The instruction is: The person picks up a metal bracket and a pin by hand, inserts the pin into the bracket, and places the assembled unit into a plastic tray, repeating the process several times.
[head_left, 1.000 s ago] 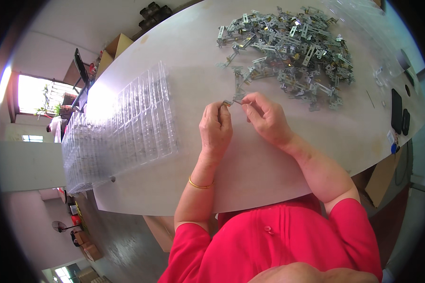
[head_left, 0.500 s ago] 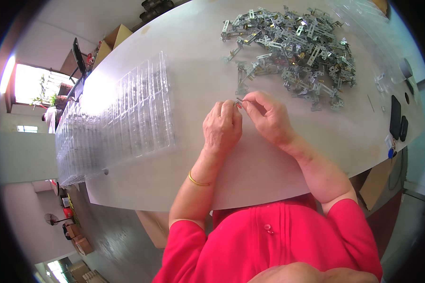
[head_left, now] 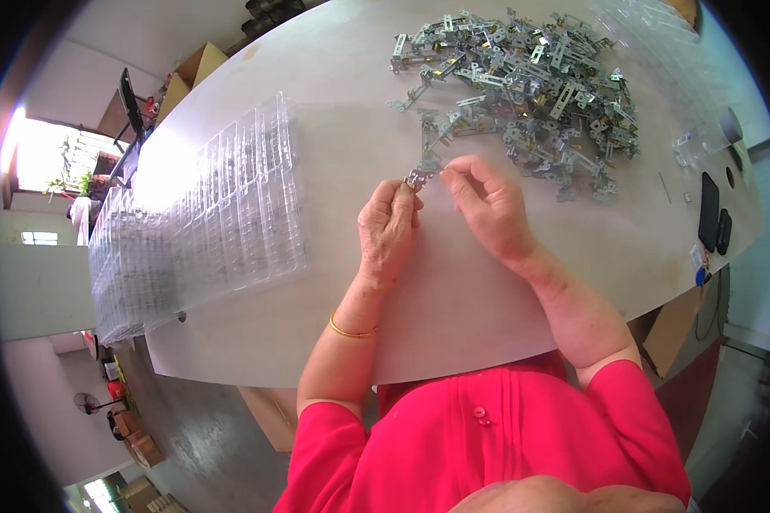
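My left hand [head_left: 387, 224] is closed, pinching a small silvery metal bracket [head_left: 417, 179] between thumb and fingers. Most of that bracket sticks out past the fingertips, toward the far side. Just to its right, my right hand [head_left: 493, 209] has thumb and index finger pressed together, with the other fingers curled. Whatever its fingertips may hold is too small or hidden to make out. Beyond both hands lies a large heap of similar metal brackets [head_left: 530, 85], some with brassy parts. A few loose brackets [head_left: 429, 137] reach from the heap almost to the held one.
Clear plastic compartment trays [head_left: 239, 201] stand stacked at the left of the white table [head_left: 334, 342]. More clear plastic [head_left: 650, 51] lies at the far right. Near the right edge are a black phone-like object [head_left: 709, 211], a thin rod [head_left: 665, 187] and a blue tag [head_left: 701, 276].
My hands have drawn slightly apart, the left one moving a little left. The bracket in my left hand, mostly covered before, now shows clearly.
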